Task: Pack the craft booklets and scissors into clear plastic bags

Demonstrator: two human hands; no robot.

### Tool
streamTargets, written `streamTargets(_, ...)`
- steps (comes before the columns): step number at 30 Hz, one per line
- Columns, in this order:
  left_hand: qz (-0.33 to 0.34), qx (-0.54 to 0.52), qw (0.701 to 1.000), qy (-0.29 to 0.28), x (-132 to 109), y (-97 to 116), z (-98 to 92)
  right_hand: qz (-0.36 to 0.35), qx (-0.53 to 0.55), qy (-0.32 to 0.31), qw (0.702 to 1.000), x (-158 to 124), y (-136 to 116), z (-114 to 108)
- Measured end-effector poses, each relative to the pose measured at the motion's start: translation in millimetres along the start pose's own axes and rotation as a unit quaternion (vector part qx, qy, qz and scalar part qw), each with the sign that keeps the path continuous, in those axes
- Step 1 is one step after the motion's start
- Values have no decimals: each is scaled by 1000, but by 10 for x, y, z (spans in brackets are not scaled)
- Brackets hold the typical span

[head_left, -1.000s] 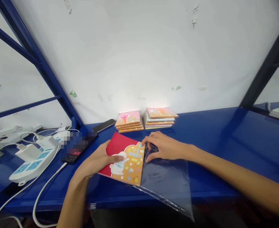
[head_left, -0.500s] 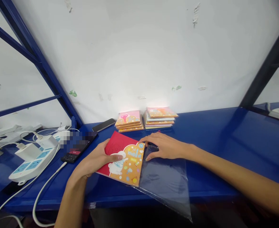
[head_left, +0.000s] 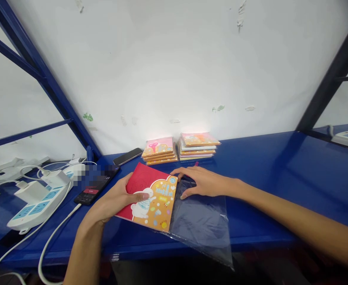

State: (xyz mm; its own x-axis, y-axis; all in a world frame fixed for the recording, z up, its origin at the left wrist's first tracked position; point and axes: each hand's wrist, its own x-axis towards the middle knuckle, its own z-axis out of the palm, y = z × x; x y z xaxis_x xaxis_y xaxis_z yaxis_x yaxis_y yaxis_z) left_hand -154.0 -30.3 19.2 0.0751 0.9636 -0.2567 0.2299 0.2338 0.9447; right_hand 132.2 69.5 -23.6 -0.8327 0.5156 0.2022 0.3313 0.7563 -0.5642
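My left hand (head_left: 117,200) grips a square booklet (head_left: 159,202) with a red and orange cover, a white rabbit figure on it. The thumb lies across the cover and the fingers are hidden underneath. Right of the booklet spreads a clear plastic bag (head_left: 202,223), its lower corner hanging past the table's front edge. How far the booklet sits inside the bag I cannot tell. My right hand (head_left: 199,180) has curved fingers at the booklet's upper right corner, with the bag's film between thumb and forefinger. A small pink-red bit shows behind its knuckles.
Two stacks of thin booklets, a left stack (head_left: 159,151) and a right stack (head_left: 199,146), stand by the wall on the blue table (head_left: 265,170). At left lie a dark phone (head_left: 128,156), a lit phone (head_left: 95,186) on a cable, and a white power strip (head_left: 40,208) with plugged-in chargers.
The view has shifted slightly, so everything sits a little further left. Both hands keep nearly the same hold on the booklet and bag.
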Motion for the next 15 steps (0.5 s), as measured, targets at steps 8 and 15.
streamTargets(8,-1,18,1000,0,-11,-32,-42,-7,38,1,999,9,22,33)
streamTargets(15,3,23,1000,3,3,-36,-62,-9,21,17,1000,17,44,85)
